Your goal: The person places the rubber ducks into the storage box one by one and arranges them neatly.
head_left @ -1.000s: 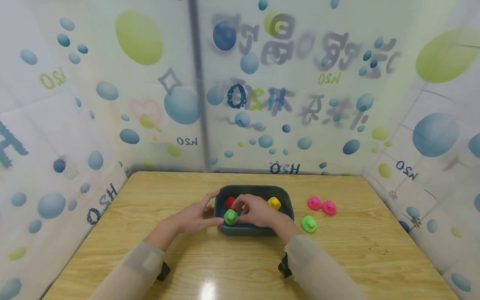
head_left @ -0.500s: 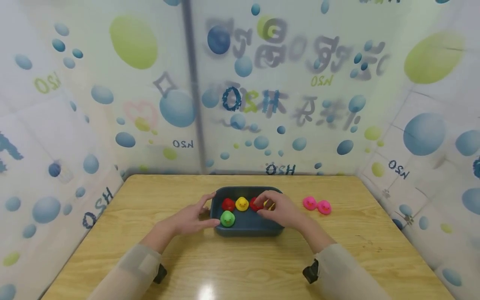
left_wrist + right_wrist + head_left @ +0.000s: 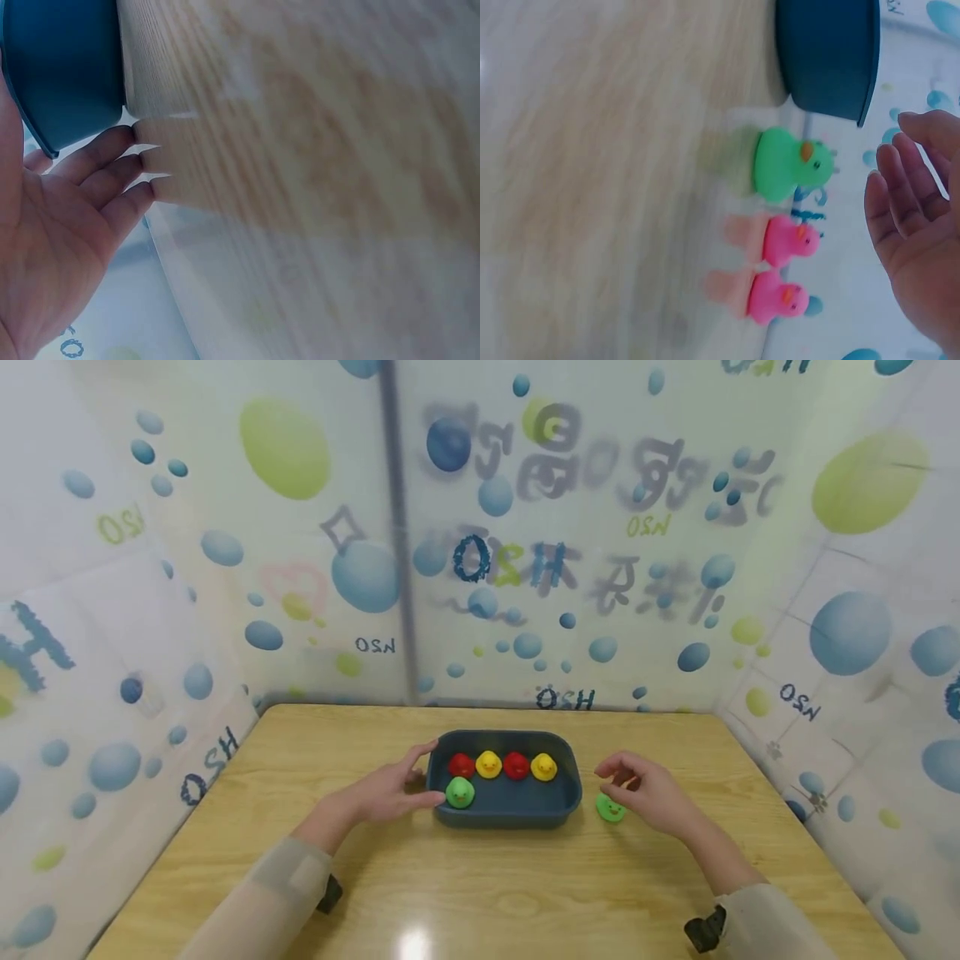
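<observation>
My left hand (image 3: 390, 789) spans the left end of a dark blue tray (image 3: 502, 818), thumb at the near rim and index finger at the far corner. In the left wrist view its other fingertips (image 3: 142, 191) rest on the table beside the tray wall. Inside the tray a row of red ducks (image 3: 516, 766) and yellow ducks (image 3: 543, 767) sits behind one green duck (image 3: 460, 792). My right hand (image 3: 648, 789), fingers loosely bent, hovers just above another green duck (image 3: 780, 165) right of the tray. The right wrist view shows it holding nothing, apart from that duck.
Two pink ducks (image 3: 787, 240) stand on the wooden table (image 3: 450, 893) beyond the green duck, hidden by the right hand in the head view. Patterned curtains (image 3: 517, 668) surround the table at the back and sides.
My right hand let go of a green duck in the tray's near left corner and moved right, out of the tray, to above the other green duck. My left hand stayed at the tray.
</observation>
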{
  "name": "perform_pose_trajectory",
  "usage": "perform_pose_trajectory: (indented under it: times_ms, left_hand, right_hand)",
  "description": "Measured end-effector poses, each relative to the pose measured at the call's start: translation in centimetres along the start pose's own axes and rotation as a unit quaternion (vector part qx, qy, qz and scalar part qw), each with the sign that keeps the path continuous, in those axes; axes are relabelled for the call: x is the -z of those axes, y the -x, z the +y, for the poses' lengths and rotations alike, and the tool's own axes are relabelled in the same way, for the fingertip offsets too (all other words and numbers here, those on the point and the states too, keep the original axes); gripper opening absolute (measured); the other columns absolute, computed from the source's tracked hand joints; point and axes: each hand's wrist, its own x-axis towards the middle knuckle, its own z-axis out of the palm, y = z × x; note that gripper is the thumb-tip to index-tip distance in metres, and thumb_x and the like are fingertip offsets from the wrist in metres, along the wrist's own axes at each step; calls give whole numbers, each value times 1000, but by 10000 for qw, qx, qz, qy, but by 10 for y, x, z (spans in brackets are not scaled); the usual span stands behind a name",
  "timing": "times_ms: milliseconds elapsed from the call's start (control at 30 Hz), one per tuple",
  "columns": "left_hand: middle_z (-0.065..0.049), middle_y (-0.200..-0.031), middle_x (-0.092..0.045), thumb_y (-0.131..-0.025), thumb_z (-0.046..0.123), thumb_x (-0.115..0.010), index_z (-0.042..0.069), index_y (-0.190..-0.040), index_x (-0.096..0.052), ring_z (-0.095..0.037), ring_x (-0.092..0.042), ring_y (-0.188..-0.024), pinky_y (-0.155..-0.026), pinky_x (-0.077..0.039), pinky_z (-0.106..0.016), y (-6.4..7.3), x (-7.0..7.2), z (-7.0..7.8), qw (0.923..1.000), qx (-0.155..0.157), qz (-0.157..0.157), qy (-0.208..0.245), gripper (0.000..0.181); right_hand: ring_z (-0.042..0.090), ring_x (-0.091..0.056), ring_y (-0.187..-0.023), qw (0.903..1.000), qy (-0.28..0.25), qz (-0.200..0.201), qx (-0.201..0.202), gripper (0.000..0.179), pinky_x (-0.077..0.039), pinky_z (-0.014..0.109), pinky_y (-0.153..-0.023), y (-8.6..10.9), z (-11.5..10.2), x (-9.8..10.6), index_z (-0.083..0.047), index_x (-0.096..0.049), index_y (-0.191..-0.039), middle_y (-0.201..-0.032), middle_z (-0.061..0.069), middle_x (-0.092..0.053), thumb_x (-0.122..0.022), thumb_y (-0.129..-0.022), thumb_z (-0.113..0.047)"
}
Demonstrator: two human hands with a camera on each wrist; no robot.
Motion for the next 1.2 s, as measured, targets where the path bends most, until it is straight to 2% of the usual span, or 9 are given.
perform_pose_trajectory:
  times_ms: [300,467,800,933,1200]
  left_hand:
    - [-30,-161,-55,-101,68,-69,31,-177,-13,-48,-53,-152,-127,-36,-70,-5,-2,1,10000,-9,-94,27,101]
    - [-30,-161,-55,-101,68,-69,31,-176,-13,-47,-53,-152,-127,-36,-70,-5,0,1,10000,-22,-51,7,100]
    - [-30,-162,-55,-101,70,-68,34,-176,-12,-48,-52,-153,-127,-36,-70,-7,6,3,10000,-3,-62,-38,101]
    - [-29,-162,-54,-100,70,-68,33,-176,-13,-47,-52,-153,-128,-35,-69,-7,6,3,9999,35,-104,-23,101]
    - [-29,-162,-55,-99,71,-69,33,-176,-13,-46,-53,-153,-128,-36,-67,-5,3,3,9999,71,-130,-19,102]
  right_hand:
    - [13,-65,-97,9996,87,-83,-268,23,-54,26,-82,13,19,11,-5,-72,-123,-125,15,-74,-78,-103,-16]
    - [15,-65,-98,9995,27,-174,-248,25,-56,26,-82,17,28,13,-5,-72,-123,-126,15,-70,-80,-102,-15]
    - [22,-69,-103,9959,-168,-798,-393,35,-60,29,-75,17,38,15,-3,-68,-132,-136,22,-66,-80,-99,-10]
    - [24,-69,-105,9939,-244,-933,-539,38,-61,29,-77,17,41,12,-2,-68,-133,-134,20,-68,-82,-98,-10]
    - [23,-69,-103,9934,-177,-874,-722,33,-60,27,-78,19,41,7,-4,-69,-125,-126,15,-71,-84,-97,-12]
